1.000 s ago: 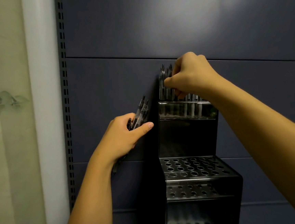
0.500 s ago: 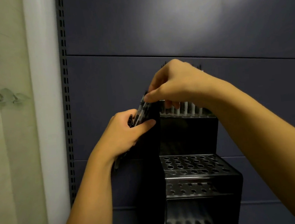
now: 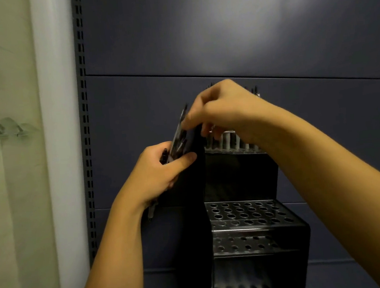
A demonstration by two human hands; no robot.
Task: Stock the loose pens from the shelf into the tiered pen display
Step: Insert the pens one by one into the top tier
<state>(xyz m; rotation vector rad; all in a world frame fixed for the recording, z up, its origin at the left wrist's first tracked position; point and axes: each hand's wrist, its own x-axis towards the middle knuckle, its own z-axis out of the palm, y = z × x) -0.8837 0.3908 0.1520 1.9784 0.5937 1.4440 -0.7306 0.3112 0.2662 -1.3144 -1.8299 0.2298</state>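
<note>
A bundle of pens [image 3: 178, 142] juts up just left of the black tiered display [image 3: 248, 221], gripped in the left hand [image 3: 159, 171]. The right hand [image 3: 225, 111] pinches the top of one pen there. More pens [image 3: 230, 143] stand in the display's top tier. Behind it are dark blue panels [image 3: 220, 26]; left of it, a slotted upright [image 3: 86, 130] and a pale curtain [image 3: 11, 159].

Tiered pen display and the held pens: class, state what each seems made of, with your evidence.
Tiered pen display: probably glossy black acrylic or plastic; its perforated tiers give mirror-like highlights. Pens: likely plastic, part clear, part dark; too blurred to confirm.
</note>
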